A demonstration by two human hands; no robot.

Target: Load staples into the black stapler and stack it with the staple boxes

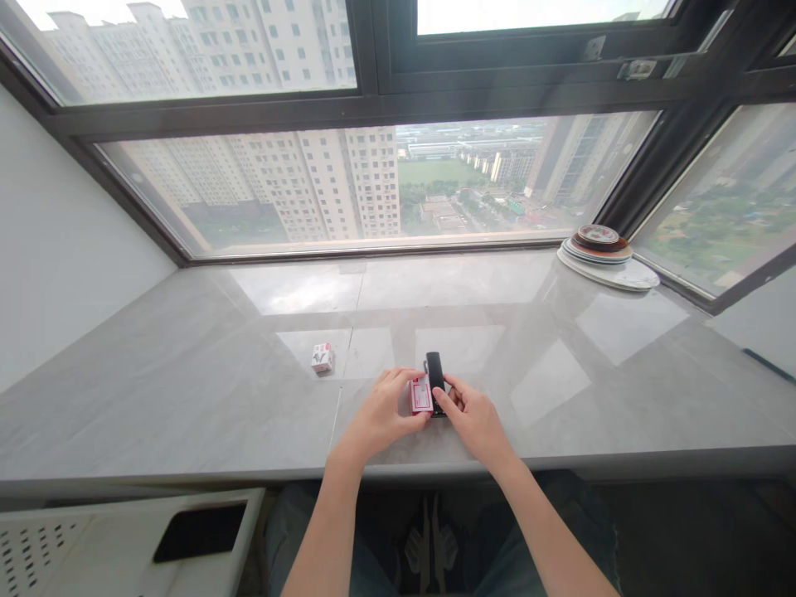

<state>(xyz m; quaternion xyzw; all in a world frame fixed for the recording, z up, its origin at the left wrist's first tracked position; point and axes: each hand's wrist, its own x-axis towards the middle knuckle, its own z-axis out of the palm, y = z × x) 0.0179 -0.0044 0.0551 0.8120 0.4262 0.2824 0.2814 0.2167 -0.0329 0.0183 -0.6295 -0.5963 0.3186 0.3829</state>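
My left hand (390, 412) has its thumb and fingers closed around a small red-and-white box (421, 395) on the countertop. Right beside that box is a black stapler (434, 371), its long body pointing away from me. The thumb and fingers of my right hand (471, 414) grip the near part of the stapler from the right. The box and the stapler stand close together, and I cannot tell whether they touch. Farther off to the left sits a small white box with a printed picture (322, 357), apart from both hands.
The grey tiled countertop (186, 398) runs along a window. A stack of plates (600, 249) stands in the back right corner. Below the front edge at the left, a dark phone-like slab (200, 532) lies on a white perforated surface (118, 539).
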